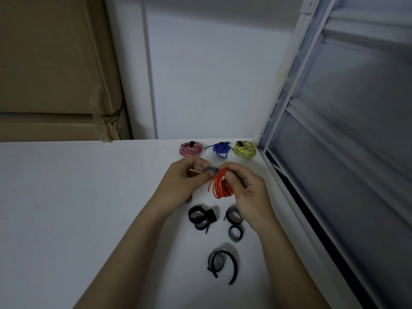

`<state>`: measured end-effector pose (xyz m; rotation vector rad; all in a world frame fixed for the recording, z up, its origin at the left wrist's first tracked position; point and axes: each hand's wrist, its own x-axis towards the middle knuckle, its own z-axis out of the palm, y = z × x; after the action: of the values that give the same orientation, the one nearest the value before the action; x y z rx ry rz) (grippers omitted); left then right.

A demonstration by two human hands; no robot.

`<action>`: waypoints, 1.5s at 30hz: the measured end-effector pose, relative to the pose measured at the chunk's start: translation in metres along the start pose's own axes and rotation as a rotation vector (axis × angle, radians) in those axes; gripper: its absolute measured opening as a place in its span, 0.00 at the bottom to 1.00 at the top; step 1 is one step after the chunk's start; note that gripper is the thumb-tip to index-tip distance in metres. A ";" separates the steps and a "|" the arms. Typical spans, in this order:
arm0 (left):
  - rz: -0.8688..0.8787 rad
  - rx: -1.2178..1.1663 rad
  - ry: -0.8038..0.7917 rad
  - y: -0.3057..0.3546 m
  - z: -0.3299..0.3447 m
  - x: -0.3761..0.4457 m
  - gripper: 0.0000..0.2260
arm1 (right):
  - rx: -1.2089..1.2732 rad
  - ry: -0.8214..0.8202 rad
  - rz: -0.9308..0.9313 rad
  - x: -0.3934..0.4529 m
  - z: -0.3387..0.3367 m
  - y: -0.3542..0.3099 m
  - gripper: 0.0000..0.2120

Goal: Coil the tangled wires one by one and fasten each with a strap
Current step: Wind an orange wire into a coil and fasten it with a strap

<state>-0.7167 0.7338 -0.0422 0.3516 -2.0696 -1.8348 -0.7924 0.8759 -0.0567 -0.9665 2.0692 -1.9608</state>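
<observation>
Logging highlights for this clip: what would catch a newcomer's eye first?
The bright orange wire coil, pinched in the right hand mid-table, while the left hand holds a grey strap against it. Behind, three strapped coils line the wall: pink, blue, yellow.

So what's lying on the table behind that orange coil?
Behind the orange coil, three strapped coils sit in a row: pink, blue, yellow. The hands cover the tabletop just behind it.

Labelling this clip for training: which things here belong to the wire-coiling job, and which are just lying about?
Job: red wire coil, grey strap, left hand, right hand, spare black straps, finished pink coil, blue coil, yellow coil.
Lying about: cardboard boxes, window frame.
</observation>
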 end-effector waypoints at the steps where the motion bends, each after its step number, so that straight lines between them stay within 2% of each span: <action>1: -0.012 -0.013 -0.001 0.000 0.000 0.000 0.05 | 0.003 0.000 0.000 0.000 0.000 -0.001 0.15; 3: -0.044 -0.031 -0.004 -0.001 -0.001 0.000 0.02 | 0.007 0.004 -0.005 0.000 0.000 -0.002 0.15; 9: -0.117 -0.060 -0.068 0.002 -0.002 0.000 0.18 | 0.000 0.012 -0.013 -0.001 0.000 -0.002 0.13; 15: -0.036 -0.164 -0.052 0.006 0.000 -0.004 0.24 | -0.004 -0.020 -0.003 -0.003 0.004 -0.002 0.11; 20: -0.063 -0.094 -0.058 0.001 -0.005 -0.003 0.17 | 0.009 0.009 0.001 -0.003 0.004 -0.002 0.13; 22: -0.070 -0.051 -0.069 0.000 -0.005 -0.003 0.17 | 0.018 0.023 -0.003 -0.002 0.003 -0.003 0.14; 24: -0.044 -0.024 -0.069 0.003 -0.004 -0.004 0.16 | 0.027 0.033 -0.002 -0.002 0.002 -0.003 0.14; 27: 0.028 0.019 -0.069 0.004 -0.002 -0.004 0.08 | 0.025 0.043 0.014 -0.001 0.002 -0.001 0.14; 29: 0.047 0.049 -0.067 0.004 -0.002 -0.004 0.05 | 0.009 0.035 0.022 -0.001 0.003 0.001 0.13; 35: 0.061 0.213 -0.047 0.005 -0.006 -0.005 0.05 | -0.023 0.014 -0.043 -0.002 0.001 -0.002 0.11; 41: 0.058 0.164 -0.060 0.005 -0.008 -0.005 0.15 | -0.020 -0.025 -0.057 -0.004 0.004 -0.004 0.14; 45: 0.058 0.142 -0.028 0.002 -0.010 -0.004 0.12 | -0.027 -0.031 -0.060 -0.004 0.002 -0.004 0.13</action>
<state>-0.7089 0.7266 -0.0398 0.3002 -2.2111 -1.6739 -0.7868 0.8768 -0.0549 -1.0693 2.0780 -1.9377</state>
